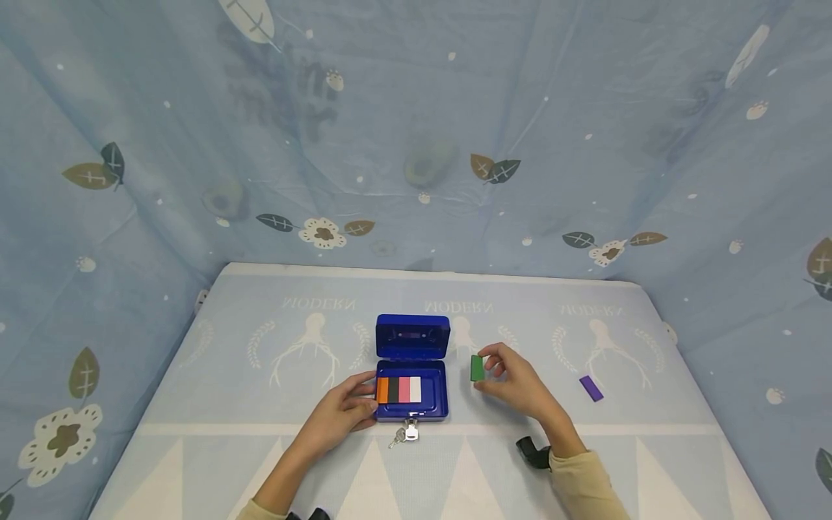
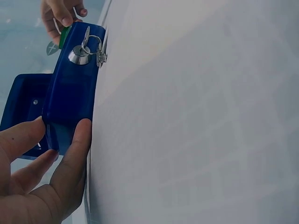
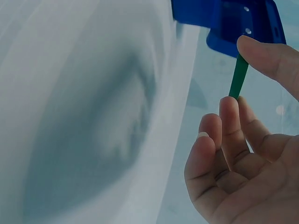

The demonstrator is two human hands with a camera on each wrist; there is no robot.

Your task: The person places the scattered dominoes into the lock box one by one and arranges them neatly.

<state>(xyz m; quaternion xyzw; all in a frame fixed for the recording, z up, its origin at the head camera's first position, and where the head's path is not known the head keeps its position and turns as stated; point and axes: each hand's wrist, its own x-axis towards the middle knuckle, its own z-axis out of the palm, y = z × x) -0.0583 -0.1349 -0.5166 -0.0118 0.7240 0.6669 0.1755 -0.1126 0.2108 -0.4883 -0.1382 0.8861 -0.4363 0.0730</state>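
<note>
A blue metal cash box lies on the table with its lid raised. Inside, side by side at the left, are an orange block, a black block, a pink block and a white block. My left hand grips the box's left side near the front corner. To the right of the box, my right hand pinches a green block by its ends between thumb and fingertips. In the right wrist view the green block appears edge-on.
A purple block lies on the table to the right. Keys hang at the lock on the box's front. Patterned cloth rises behind the table and at both sides. A black wrist mount sits by the right sleeve.
</note>
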